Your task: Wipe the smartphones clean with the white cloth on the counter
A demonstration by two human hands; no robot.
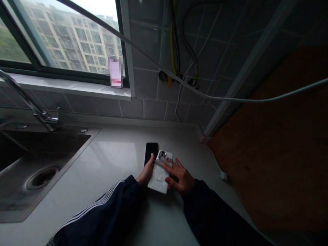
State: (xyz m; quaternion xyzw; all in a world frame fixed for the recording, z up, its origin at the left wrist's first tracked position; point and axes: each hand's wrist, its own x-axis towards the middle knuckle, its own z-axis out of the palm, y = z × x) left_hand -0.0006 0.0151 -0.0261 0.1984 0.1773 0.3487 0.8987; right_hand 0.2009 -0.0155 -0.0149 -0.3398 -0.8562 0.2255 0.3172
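A white phone, back side up with a round camera module near its top, is tilted over the counter. My left hand grips its left edge, thumb along the side. Across the phone's back, below the camera, lies a thin greyish piece; whether it is film or cloth I cannot make out. My right hand is over the phone's right side with its fingers apart, the fingertips touching the greyish piece and the phone's back. Partly behind the white phone, a black phone rests screen up on the counter.
To the left is a steel sink with a faucet. A pinkish, pixelated item stands on the windowsill. One white cable hangs across the view; a plug lies by the brown panel on the right.
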